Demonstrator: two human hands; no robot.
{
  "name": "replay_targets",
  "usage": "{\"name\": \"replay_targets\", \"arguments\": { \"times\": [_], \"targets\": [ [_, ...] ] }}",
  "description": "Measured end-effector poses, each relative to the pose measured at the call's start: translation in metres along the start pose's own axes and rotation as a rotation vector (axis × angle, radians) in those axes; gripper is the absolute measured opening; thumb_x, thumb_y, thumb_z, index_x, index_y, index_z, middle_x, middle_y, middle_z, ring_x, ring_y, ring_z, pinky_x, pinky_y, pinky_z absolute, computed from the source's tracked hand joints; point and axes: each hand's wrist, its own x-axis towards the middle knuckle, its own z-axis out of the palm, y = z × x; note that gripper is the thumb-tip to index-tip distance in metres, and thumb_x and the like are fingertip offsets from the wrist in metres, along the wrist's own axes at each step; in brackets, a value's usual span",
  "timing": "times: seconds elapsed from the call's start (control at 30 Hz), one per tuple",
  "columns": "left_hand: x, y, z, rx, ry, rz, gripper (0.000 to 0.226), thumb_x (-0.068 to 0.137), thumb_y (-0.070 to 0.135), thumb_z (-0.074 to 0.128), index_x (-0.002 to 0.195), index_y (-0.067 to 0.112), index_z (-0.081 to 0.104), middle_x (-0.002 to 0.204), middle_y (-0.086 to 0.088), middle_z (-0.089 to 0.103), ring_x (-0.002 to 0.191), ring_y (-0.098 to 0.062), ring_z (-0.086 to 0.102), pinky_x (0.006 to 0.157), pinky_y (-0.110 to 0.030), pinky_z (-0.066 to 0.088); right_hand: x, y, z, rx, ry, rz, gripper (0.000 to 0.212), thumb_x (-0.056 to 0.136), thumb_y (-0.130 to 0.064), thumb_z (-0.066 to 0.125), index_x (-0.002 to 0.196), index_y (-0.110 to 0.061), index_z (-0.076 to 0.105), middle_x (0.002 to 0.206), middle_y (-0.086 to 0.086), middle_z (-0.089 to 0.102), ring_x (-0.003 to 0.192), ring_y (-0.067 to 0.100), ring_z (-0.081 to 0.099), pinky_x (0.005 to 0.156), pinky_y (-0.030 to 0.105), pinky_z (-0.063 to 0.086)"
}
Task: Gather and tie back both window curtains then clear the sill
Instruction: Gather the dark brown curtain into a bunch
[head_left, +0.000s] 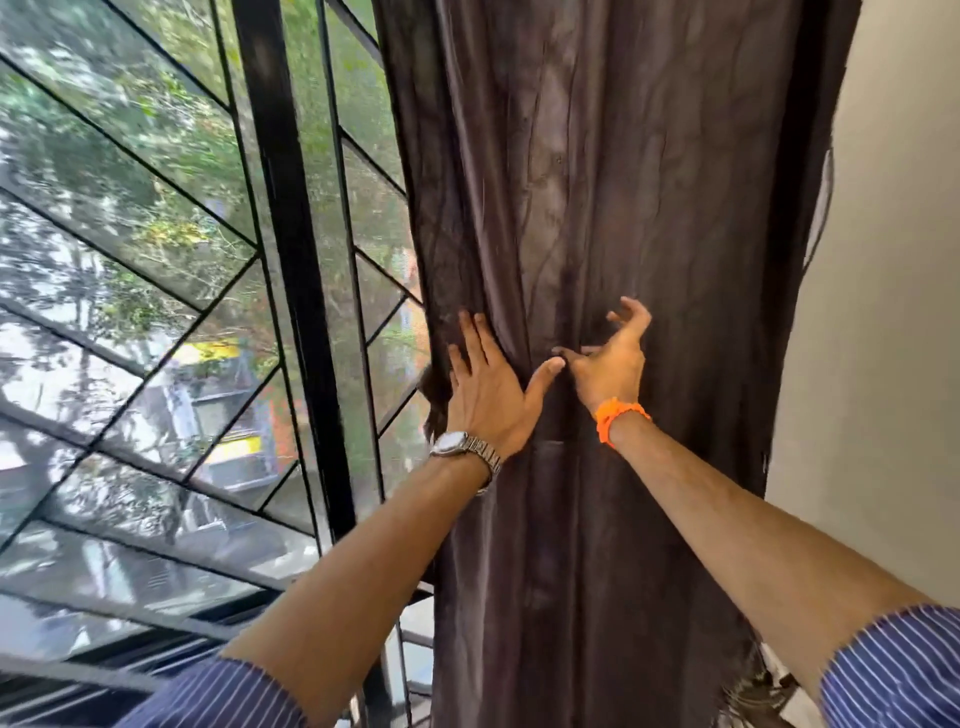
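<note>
Hands (545, 384) on gathered curtain (597, 208), maybe pinching.

Curtain (597, 208) hangs right of window (156, 260) (wall (893, 312) farther right).

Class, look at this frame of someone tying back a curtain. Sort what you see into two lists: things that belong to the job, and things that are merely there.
Part of the job:
- dark curtain
- left hand, flat on the fabric
- right hand, fingers spread at the folds

Merely there:
- window grille
- wristwatch
- orange wristband
- wall
</note>
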Motion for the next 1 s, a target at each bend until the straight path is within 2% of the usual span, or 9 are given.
{"name": "replay_targets", "arguments": {
  "times": [0.1,0.2,0.27,0.5,0.6,0.7,0.8,0.9,1.0],
  "targets": [
    [-0.006,0.015,0.002,-0.040,0.016,-0.067,0.108,0.080,0.081,0.033,0.153,0.013,-0.009,0.161,-0.003,-0.013,0.147,-0.037,0.008,0.113,-0.056,0.026,0.000,0.001,-0.007,0.031,-0.042,0.042,0.076,0.075,0.001,0.076,0.139,-0.011,0.037,0.129,0.007,0.056,0.068,0.006,0.059,0.065,0.002,0.044],
    [-0.012,0.028,0.004,-0.101,0.053,-0.127,0.104,0.083,0.076,0.036,0.153,0.013,-0.008,0.162,-0.003,-0.008,0.146,-0.034,0.015,0.111,-0.055,0.030,-0.005,-0.001,-0.016,0.049,-0.109,0.063,0.069,0.078,-0.004,0.075,0.138,-0.009,0.041,0.081,-0.001,0.064,0.063,-0.001,0.056,0.062,0.002,0.044],
    [-0.016,0.037,0.005,-0.146,0.088,-0.152,0.097,0.087,0.069,0.037,0.153,0.013,-0.007,0.162,-0.003,-0.004,0.144,-0.033,0.024,0.109,-0.052,0.034,-0.010,-0.005,-0.021,0.064,-0.137,0.061,0.066,0.079,-0.006,0.073,0.139,-0.009,0.044,0.069,-0.005,0.059,0.060,-0.003,0.055,0.054,-0.002,0.038],
    [-0.026,0.055,-0.003,-0.225,0.155,-0.169,0.079,0.089,0.062,0.031,0.149,0.035,-0.015,0.161,0.000,0.017,0.127,-0.034,0.050,0.095,-0.054,0.046,-0.032,-0.020,-0.021,0.112,-0.220,-0.017,0.055,0.083,-0.016,0.073,0.134,-0.011,0.053,0.132,0.003,0.057,0.079,0.002,0.068,0.072,0.005,0.049],
    [-0.030,0.057,-0.012,-0.253,0.141,-0.165,0.074,0.094,0.054,0.033,0.151,0.034,-0.009,0.161,0.002,0.013,0.131,-0.030,0.047,0.099,-0.050,0.044,-0.044,-0.027,-0.020,0.164,-0.232,-0.035,0.042,0.085,-0.017,0.072,0.125,-0.007,0.061,0.115,-0.005,0.058,0.092,0.015,0.069,0.082,0.019,0.055],
    [-0.030,0.056,-0.021,-0.297,0.089,-0.158,0.072,0.092,0.059,0.033,0.152,0.034,0.002,0.161,0.003,0.015,0.132,-0.028,0.045,0.103,-0.048,0.041,-0.056,-0.035,-0.017,0.134,-0.257,-0.074,0.005,0.088,-0.011,0.066,0.092,-0.010,0.069,0.082,-0.004,0.067,0.071,0.004,0.064,0.067,0.026,0.055],
    [-0.028,0.051,-0.029,-0.377,0.006,-0.183,0.081,0.079,0.075,0.032,0.148,0.038,0.016,0.154,0.000,0.033,0.126,-0.025,0.051,0.104,-0.047,0.042,-0.064,-0.044,-0.019,0.095,-0.300,-0.091,0.023,0.090,-0.005,0.059,0.070,-0.014,0.063,0.062,-0.007,0.062,0.053,-0.002,0.055,0.052,0.014,0.042],
    [-0.025,0.049,-0.037,-0.439,-0.122,-0.218,0.073,0.086,0.068,0.041,0.148,0.032,0.025,0.141,-0.002,0.050,0.123,-0.023,0.053,0.107,-0.043,0.040,-0.068,-0.054,-0.025,0.079,-0.332,-0.103,0.029,0.090,-0.001,0.055,0.067,-0.015,0.061,0.060,-0.004,0.062,0.051,-0.005,0.056,0.049,0.008,0.039],
    [-0.018,0.049,-0.040,-0.601,-0.138,-0.293,0.081,0.071,0.083,0.048,0.132,0.030,0.049,0.121,-0.003,0.065,0.113,-0.023,0.060,0.103,-0.044,0.044,-0.072,-0.059,-0.028,0.013,-0.368,-0.147,0.019,0.085,-0.002,0.056,0.067,-0.004,0.064,0.060,0.009,0.065,0.055,0.009,0.061,0.049,0.023,0.046]
  ]
}}
